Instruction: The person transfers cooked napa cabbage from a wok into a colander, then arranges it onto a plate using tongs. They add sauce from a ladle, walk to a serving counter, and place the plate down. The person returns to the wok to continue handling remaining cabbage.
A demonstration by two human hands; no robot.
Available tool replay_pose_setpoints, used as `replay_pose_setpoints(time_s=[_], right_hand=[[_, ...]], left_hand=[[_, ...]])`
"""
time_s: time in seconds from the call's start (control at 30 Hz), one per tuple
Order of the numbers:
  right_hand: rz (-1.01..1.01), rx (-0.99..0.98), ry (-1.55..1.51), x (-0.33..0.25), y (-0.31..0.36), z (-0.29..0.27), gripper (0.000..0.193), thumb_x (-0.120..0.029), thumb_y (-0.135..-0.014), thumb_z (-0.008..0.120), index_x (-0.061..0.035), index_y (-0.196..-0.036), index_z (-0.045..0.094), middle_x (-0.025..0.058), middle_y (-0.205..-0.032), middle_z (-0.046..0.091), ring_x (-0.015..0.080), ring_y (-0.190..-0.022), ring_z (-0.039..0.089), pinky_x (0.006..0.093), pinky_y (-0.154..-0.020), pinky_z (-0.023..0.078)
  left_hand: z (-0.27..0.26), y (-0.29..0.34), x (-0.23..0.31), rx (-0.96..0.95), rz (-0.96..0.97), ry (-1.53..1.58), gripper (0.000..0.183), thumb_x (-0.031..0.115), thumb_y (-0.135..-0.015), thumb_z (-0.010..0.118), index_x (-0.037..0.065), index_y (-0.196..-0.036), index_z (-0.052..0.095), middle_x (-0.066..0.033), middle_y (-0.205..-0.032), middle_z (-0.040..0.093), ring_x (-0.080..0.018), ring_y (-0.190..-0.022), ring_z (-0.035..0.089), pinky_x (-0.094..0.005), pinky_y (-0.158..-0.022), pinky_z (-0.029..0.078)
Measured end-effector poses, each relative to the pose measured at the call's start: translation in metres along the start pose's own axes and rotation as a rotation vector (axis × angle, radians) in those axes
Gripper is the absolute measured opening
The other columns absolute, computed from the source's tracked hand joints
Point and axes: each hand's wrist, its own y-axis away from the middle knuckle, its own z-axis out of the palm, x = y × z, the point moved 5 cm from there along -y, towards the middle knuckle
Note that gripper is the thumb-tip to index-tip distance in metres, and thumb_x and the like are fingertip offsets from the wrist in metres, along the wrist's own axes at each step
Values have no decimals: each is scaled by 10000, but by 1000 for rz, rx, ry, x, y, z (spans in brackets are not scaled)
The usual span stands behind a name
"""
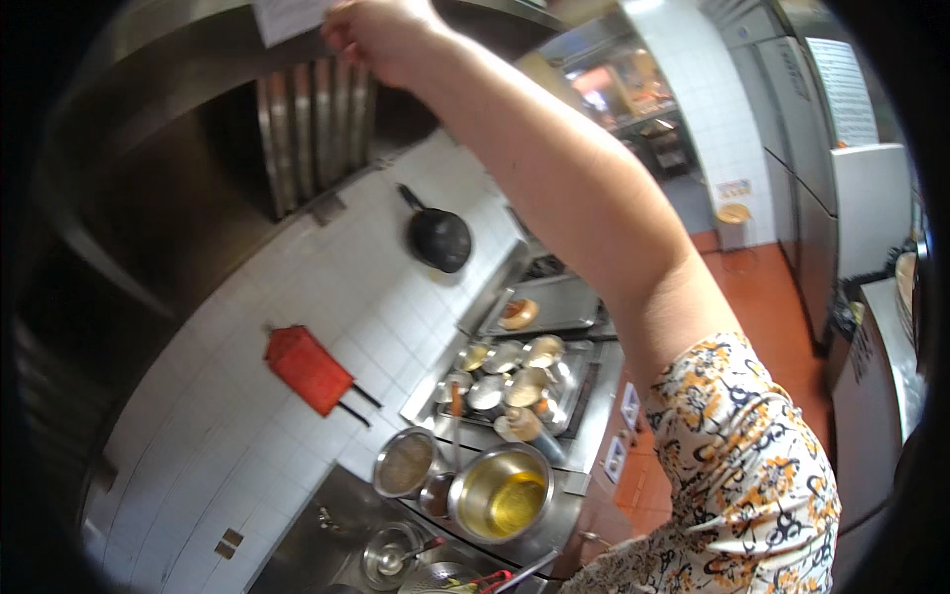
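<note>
My right arm reaches up across the view in a patterned short sleeve. At the top edge, my right hand [388, 42] is raised to the steel extractor hood, its fingers curled together. Beside the fingertips is a white sheet of paper [285, 18] with print on it, partly cut off by the frame. Whether the fingers grip the sheet or only touch near its edge cannot be made out. Below the hand, metal slats [312, 134] of the hood slope down. My left hand is out of view.
A black pan [441, 241] and a red pouch with black straps [309, 369] hang on white tiles. Below stand a steel bowl [472, 490] of yellow liquid, a sieve [406, 462], a squeeze bottle [535, 434] and several small metal containers [487, 392]. Tall steel cabinets [792, 148] line the right.
</note>
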Motion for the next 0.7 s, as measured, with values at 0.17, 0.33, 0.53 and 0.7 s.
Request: replay_pose_setpoints(time_s=[0.17, 0.33, 0.53, 0.7], right_hand=[[33, -306, 218, 59, 158, -62, 129, -82, -884, 648, 27, -886, 718, 74, -721, 697, 141, -590, 665, 309, -530, 543], [422, -420, 557, 134, 325, -235, 161, -57, -877, 530, 45, -883, 654, 117, -695, 626, 162, -633, 618, 348, -591, 525], [1429, -424, 1268, 159, 635, -616, 211, -137, -759, 641, 49, -809, 728, 294, -829, 719, 404, -813, 748, 484, -710, 585], [2123, 168, 944, 29, 801, -764, 176, -91, -881, 656, 39, -783, 721, 129, -642, 627, 242, -592, 640, 412, -452, 484]], left_hand=[[42, -9, -2, -35, -51, 56, 472, 294, -1090, 520, 69, -1500, 457, -181, -1427, 544, -303, -1267, 563, -443, -1024, 518], [113, -19, -10, -66, -100, 83, 444, 291, -1091, 524, 62, -1470, 495, -181, -1391, 571, -296, -1232, 585, -434, -993, 533], [233, -28, -22, -85, -151, 136, 414, 287, -1092, 528, 54, -1434, 541, -181, -1349, 604, -287, -1189, 611, -424, -956, 550], [332, -22, -30, -45, -184, 177, 394, 284, -1092, 531, 47, -1404, 579, -181, -1313, 632, -279, -1153, 632, -416, -925, 564]])
